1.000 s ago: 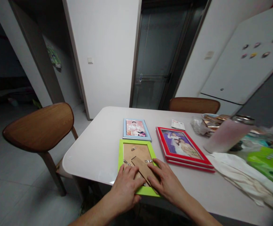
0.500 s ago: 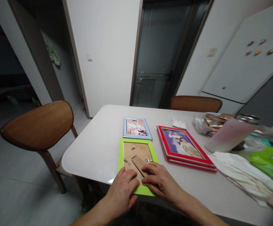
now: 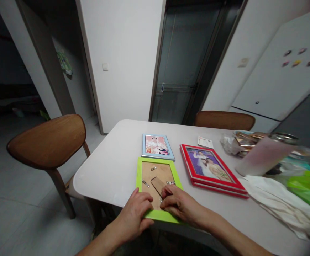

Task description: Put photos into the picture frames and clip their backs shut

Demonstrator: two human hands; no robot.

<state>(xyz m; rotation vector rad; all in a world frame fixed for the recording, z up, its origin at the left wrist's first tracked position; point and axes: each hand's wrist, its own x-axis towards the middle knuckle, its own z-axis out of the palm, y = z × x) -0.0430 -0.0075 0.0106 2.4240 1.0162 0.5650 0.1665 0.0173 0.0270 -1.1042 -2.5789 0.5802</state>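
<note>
A lime-green picture frame [image 3: 140, 174] lies face down at the table's near edge, its brown backing board [image 3: 157, 170] showing. Small metal clips sit around the board, among them a left clip [image 3: 145, 183] and a right clip [image 3: 171, 182]. A stand leg [image 3: 157, 184] lies slanted and flat on the board. My left hand [image 3: 137, 211] grips the frame's lower left corner, fingers over the board and thumb at the near edge. The fingers of my right hand [image 3: 177, 204] are pinched at the lower metal clip [image 3: 161, 200], which they partly cover.
Beyond the green frame lies a blue picture frame [image 3: 143, 144]. Stacked red picture frames [image 3: 190, 170], a small card [image 3: 205, 142], a pink-white tumbler [image 3: 264, 156], white gloves [image 3: 274, 199] and a green package [image 3: 308, 185] are to the right. Wooden chairs [image 3: 50, 142] stand around the white table [image 3: 104, 167].
My right hand's fingers have drawn together into a tighter pinch at the lower clip. My left hand stays on the frame's corner, shifted slightly left. The view has turned slightly left.
</note>
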